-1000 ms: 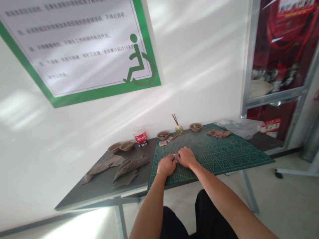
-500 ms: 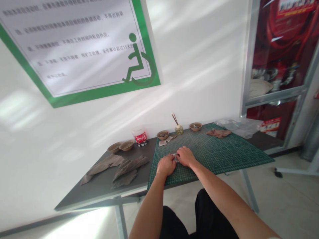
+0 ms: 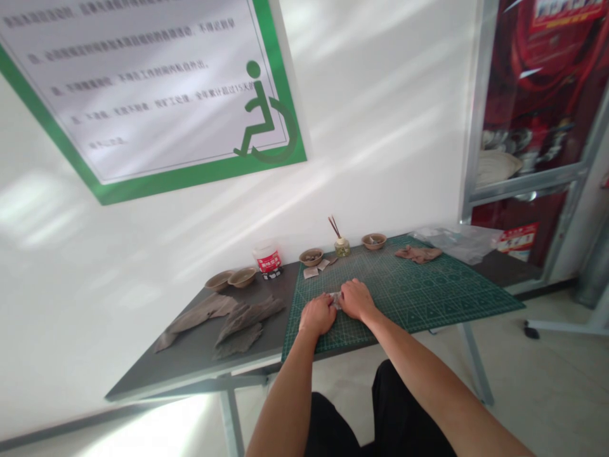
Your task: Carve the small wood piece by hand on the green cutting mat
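Observation:
A small, pale, mottled piece (image 3: 336, 300) lies low over the green cutting mat (image 3: 404, 292); I cannot make out whether it is cloth or paper. My left hand (image 3: 318, 314) is closed on its left end, fingers curled and partly hidden. On the other end my right hand (image 3: 356, 298) is closed too, with its fingertips bent down. Only a short stretch of the piece shows between the two hands. Just behind them on the mat are small pale squares (image 3: 311, 273).
Grey-brown cloths (image 3: 247, 320) lie on the dark table (image 3: 157, 374) at left. Along the wall stand bowls (image 3: 242, 277), a red-labelled jar (image 3: 268, 261) and a reed diffuser bottle (image 3: 341, 246). A crumpled brown cloth (image 3: 419, 254) and clear plastic bag (image 3: 459, 242) lie at right.
My right hand has shifted very slightly to the right, and a little more of the pale piece shows between my hands. The left hand stays nearly in place.

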Action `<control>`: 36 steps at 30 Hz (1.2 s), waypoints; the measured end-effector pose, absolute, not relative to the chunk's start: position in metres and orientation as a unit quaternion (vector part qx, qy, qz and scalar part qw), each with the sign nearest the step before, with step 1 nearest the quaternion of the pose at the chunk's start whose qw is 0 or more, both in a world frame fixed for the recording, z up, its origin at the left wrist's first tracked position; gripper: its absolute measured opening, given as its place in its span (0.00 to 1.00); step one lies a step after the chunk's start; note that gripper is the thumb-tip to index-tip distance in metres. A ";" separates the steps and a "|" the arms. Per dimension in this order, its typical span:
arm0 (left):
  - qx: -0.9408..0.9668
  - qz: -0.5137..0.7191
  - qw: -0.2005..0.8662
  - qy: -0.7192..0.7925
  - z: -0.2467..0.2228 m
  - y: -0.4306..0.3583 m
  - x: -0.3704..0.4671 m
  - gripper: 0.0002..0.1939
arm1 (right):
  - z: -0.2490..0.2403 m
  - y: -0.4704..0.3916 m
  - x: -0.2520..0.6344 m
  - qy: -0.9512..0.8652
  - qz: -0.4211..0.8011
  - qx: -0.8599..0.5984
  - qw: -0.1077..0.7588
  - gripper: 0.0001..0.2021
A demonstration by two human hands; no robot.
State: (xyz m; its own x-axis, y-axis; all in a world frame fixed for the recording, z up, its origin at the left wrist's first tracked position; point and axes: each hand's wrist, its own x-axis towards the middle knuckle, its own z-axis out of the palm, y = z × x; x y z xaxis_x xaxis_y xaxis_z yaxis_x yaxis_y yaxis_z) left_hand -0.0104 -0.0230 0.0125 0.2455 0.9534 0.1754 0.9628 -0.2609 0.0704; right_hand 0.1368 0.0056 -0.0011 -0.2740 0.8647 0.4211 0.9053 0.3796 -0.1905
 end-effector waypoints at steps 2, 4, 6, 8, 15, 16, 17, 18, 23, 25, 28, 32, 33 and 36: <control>-0.785 -0.087 0.023 -0.612 0.014 -0.024 -0.010 0.20 | -0.002 0.008 0.136 -0.796 -0.044 -0.557 0.234 0.13; -0.784 -0.082 0.023 -0.614 0.014 -0.024 -0.009 0.20 | -0.003 0.010 0.136 -0.800 -0.042 -0.553 0.230 0.13; -0.787 -0.080 0.027 -0.611 0.013 -0.023 -0.010 0.20 | -0.004 0.011 0.135 -0.806 -0.038 -0.545 0.227 0.14; -0.792 -0.083 0.033 -0.604 0.011 -0.022 -0.012 0.19 | -0.003 0.012 0.135 -0.813 -0.035 -0.536 0.226 0.14; -0.796 -0.087 0.023 -0.599 0.013 -0.022 -0.014 0.19 | 0.001 0.008 0.135 -0.841 -0.023 -0.493 0.220 0.12; -0.795 -0.086 0.018 -0.601 0.014 -0.022 -0.013 0.19 | 0.002 0.006 0.136 -0.845 -0.021 -0.488 0.217 0.12; -0.792 -0.084 0.014 -0.604 0.015 -0.023 -0.012 0.19 | 0.002 0.005 0.136 -0.846 -0.019 -0.487 0.216 0.11; -0.790 -0.082 0.011 -0.608 0.016 -0.024 -0.012 0.19 | 0.002 0.004 0.136 -0.845 -0.020 -0.489 0.216 0.11; -0.788 -0.084 0.014 -0.610 0.015 -0.023 -0.012 0.19 | 0.000 0.002 0.135 -0.822 -0.028 -0.523 0.225 0.11; -0.792 -0.086 0.023 -0.604 0.013 -0.022 -0.013 0.19 | -0.001 0.003 0.134 -0.808 -0.032 -0.542 0.229 0.11; -0.793 -0.082 0.029 -0.603 0.011 -0.021 -0.014 0.19 | -0.002 0.005 0.134 -0.793 -0.038 -0.562 0.234 0.12; -0.788 -0.081 0.022 -0.610 0.012 -0.021 -0.012 0.19 | -0.002 0.007 0.133 -0.798 -0.041 -0.554 0.235 0.13; -0.786 -0.083 0.019 -0.613 0.012 -0.022 -0.012 0.19 | -0.001 0.007 0.133 -0.806 -0.039 -0.543 0.233 0.13; -0.785 -0.086 0.012 -0.613 0.013 -0.022 -0.012 0.20 | 0.001 0.007 0.133 -0.834 -0.035 -0.502 0.227 0.13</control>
State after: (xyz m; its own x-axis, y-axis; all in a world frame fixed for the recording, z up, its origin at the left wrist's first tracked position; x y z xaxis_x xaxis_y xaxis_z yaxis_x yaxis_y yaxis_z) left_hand -0.0119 -0.0222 0.0132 0.2326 0.9609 0.1503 0.9651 -0.2472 0.0866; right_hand 0.1329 0.0072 0.0007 -0.3920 0.8220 0.4130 0.8534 0.4926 -0.1705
